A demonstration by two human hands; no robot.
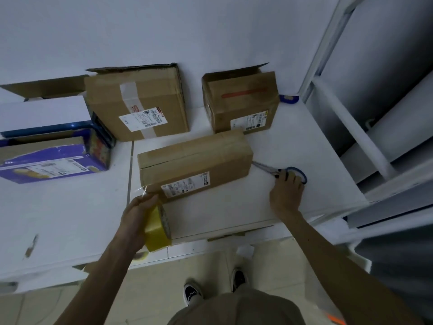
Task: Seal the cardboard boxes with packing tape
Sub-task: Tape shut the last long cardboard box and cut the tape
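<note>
Left hand [136, 214] fingers wrapped round yellow tape roll [158, 227]; cardboard box [194, 160] just ahead of fingertips. Right hand [287, 193] fingers grasping blue-handled scissors [269, 168], blades beyond fingertips.

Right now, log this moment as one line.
left hand: holds tape roll | right hand: touches scissors | long box: tape strip from roll at near corner
</note>
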